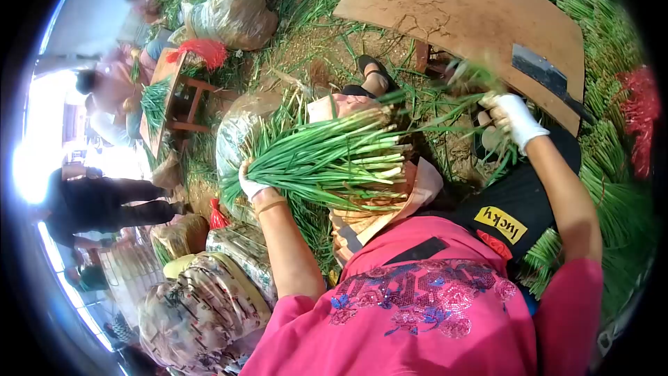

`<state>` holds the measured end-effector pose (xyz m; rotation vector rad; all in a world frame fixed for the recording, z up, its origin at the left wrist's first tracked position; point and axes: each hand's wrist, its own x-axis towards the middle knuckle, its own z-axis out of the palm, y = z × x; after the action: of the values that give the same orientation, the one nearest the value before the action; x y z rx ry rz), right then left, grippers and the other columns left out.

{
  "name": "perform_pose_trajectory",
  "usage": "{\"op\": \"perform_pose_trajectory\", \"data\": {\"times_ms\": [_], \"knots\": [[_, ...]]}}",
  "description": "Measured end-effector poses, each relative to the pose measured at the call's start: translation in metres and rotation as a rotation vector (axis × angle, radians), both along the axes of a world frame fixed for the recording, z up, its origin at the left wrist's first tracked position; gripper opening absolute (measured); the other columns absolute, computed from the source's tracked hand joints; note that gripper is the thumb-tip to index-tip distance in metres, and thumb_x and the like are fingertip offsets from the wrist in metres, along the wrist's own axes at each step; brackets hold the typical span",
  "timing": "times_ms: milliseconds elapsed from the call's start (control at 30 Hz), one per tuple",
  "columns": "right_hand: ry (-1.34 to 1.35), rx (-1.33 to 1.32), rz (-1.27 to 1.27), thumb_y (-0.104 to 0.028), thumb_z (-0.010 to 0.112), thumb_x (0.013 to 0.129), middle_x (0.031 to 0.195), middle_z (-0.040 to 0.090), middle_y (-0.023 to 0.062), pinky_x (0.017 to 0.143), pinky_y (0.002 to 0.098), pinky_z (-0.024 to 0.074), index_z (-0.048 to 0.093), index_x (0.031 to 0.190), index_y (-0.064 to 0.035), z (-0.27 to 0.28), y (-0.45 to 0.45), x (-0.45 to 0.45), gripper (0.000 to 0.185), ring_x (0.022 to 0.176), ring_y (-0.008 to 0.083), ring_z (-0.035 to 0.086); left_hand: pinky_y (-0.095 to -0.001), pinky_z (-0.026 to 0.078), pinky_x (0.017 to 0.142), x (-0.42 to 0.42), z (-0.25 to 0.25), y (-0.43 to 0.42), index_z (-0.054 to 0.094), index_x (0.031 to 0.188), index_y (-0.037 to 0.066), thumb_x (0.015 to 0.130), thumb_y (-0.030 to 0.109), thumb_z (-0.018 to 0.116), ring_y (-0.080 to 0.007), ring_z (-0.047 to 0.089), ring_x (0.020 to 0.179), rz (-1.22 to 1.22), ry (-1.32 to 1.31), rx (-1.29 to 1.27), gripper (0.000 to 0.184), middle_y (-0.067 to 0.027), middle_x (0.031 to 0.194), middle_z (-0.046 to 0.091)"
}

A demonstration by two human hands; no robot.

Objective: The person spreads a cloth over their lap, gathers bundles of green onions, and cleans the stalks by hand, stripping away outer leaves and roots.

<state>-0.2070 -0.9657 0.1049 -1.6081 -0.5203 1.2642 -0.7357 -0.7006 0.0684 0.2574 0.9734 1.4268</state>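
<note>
My left hand [253, 182], in a white glove, is closed around the leafy end of a large bunch of scallions [348, 150]. The bunch lies across my lap area, its pale root ends pointing right. Off to the right, my right hand [513, 120], also gloved, has its fingers curled around loose scallion leaves [445, 122]. Some of these leaves are blurred by motion near the edge of a wooden board. A cleaver [539, 69] with a dark handle rests on that board, just above my right hand.
The low wooden table [452, 7] stands ahead. Piled bundles of scallions [605, 167] line the right side, with red ties [637, 115] on them. Stuffed plastic bags [229, 14] and a floral sack [202, 310] sit at left. Several people are at left, one standing [104, 198].
</note>
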Motion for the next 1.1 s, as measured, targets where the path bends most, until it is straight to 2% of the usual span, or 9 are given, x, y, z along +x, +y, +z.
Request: {"op": "perform_pose_trajectory", "data": {"times_ms": [100, 167, 233, 333, 500, 633, 767, 933, 1100], "knots": [[0.234, -0.052, -0.297, -0.030, 0.058, 0.087, 0.051, 0.040, -0.0092, 0.045, 0.0172, 0.0285, 0.065, 0.085, -0.0091, 0.040, -0.013, -0.004, 0.022, 0.045, 0.0013, 0.035, -0.0380, 0.048, 0.074, 0.006, 0.017, -0.011, 0.059, 0.074, 0.010, 0.079, 0.021, 0.054, -0.0218, 0.058, 0.072, 0.003, -0.039, 0.043, 0.013, -0.0049, 0.075, 0.062], [-0.170, 0.009, -0.171, -0.027, 0.063, 0.081, 0.056, 0.047, -0.0075, 0.047, 0.0178, 0.0313, 0.067, 0.089, -0.0073, 0.078, 0.004, -0.061, 0.022, 0.049, 0.0026, 0.040, -0.0379, 0.049, 0.074, 0.022, 0.038, -0.020, 0.059, 0.075, 0.010, 0.077, 0.020, 0.057, -0.0214, 0.058, 0.071, 0.113, -0.040, 0.021, 0.011, -0.0047, 0.076, 0.062], [-0.022, 0.066, 0.054, -0.020, 0.065, 0.078, 0.073, 0.065, 0.0018, 0.054, 0.0248, 0.0411, 0.068, 0.091, -0.0080, 0.106, 0.016, -0.102, 0.018, 0.055, 0.0064, 0.048, -0.0372, 0.050, 0.072, 0.032, 0.053, -0.027, 0.060, 0.078, 0.010, 0.076, 0.021, 0.060, -0.0206, 0.059, 0.072, 0.084, -0.035, 0.098, 0.011, -0.0050, 0.077, 0.062], [-1.162, 0.632, 0.473, -0.014, 0.055, 0.080, 0.077, 0.065, 0.0059, 0.058, 0.0294, 0.0504, 0.063, 0.106, -0.0151, 0.073, 0.040, -0.145, 0.027, 0.070, 0.0208, 0.064, -0.0379, 0.050, 0.072, 0.062, 0.088, -0.038, 0.059, 0.078, 0.009, 0.078, 0.021, 0.059, -0.0201, 0.058, 0.072, 0.100, -0.050, 0.164, 0.012, -0.0051, 0.077, 0.061], [-1.334, 0.458, 1.020, -0.016, 0.053, 0.076, 0.065, 0.059, 0.0105, 0.048, 0.0390, 0.0472, 0.060, 0.077, -0.0108, 0.029, 0.070, -0.158, 0.009, 0.057, 0.0287, 0.061, -0.0398, 0.049, 0.071, 0.072, 0.110, -0.037, 0.056, 0.073, 0.009, 0.081, 0.022, 0.054, -0.0219, 0.056, 0.072, -0.066, -0.005, 0.214, 0.015, -0.0066, 0.074, 0.059], [-1.490, -0.012, 0.901, -0.019, 0.057, 0.075, 0.072, 0.063, 0.0119, 0.053, 0.0375, 0.0499, 0.062, 0.072, -0.0087, 0.008, 0.032, -0.050, 0.012, 0.064, 0.0275, 0.063, -0.0387, 0.049, 0.072, 0.040, 0.090, -0.028, 0.060, 0.076, 0.009, 0.079, 0.020, 0.056, -0.0213, 0.058, 0.072, 0.161, -0.155, 0.147, 0.012, -0.0074, 0.079, 0.063], [-1.504, 0.688, 0.700, -0.020, 0.058, 0.072, 0.082, 0.062, 0.0060, 0.051, 0.0340, 0.0499, 0.061, 0.073, -0.0117, 0.081, 0.027, -0.100, 0.009, 0.062, 0.0219, 0.061, -0.0457, 0.047, 0.073, 0.048, 0.087, -0.037, 0.060, 0.080, 0.014, 0.079, 0.028, 0.057, -0.0242, 0.058, 0.077, 0.065, -0.032, 0.070, 0.014, -0.0041, 0.083, 0.064], [-1.540, 0.962, 0.804, -0.015, 0.050, 0.081, 0.142, 0.033, 0.0077, 0.053, 0.0281, 0.0524, 0.053, 0.114, -0.0127, 0.050, 0.080, -0.198, 0.033, 0.092, 0.0206, 0.059, -0.0483, 0.046, 0.078, 0.072, 0.070, -0.011, 0.056, 0.072, 0.011, 0.077, 0.028, 0.053, -0.0285, 0.056, 0.076, 0.121, -0.141, 0.111, 0.018, -0.0075, 0.079, 0.060], [-1.184, 1.032, 0.974, -0.016, 0.056, 0.073, 0.088, 0.059, 0.0067, 0.062, 0.0358, 0.0519, 0.061, 0.086, -0.0116, 0.038, 0.065, -0.225, 0.014, 0.080, 0.0246, 0.062, -0.0479, 0.046, 0.080, 0.062, 0.054, -0.009, 0.057, 0.075, 0.010, 0.077, 0.025, 0.054, -0.0286, 0.056, 0.079, 0.123, -0.086, 0.015, 0.015, -0.0077, 0.081, 0.061]]}}
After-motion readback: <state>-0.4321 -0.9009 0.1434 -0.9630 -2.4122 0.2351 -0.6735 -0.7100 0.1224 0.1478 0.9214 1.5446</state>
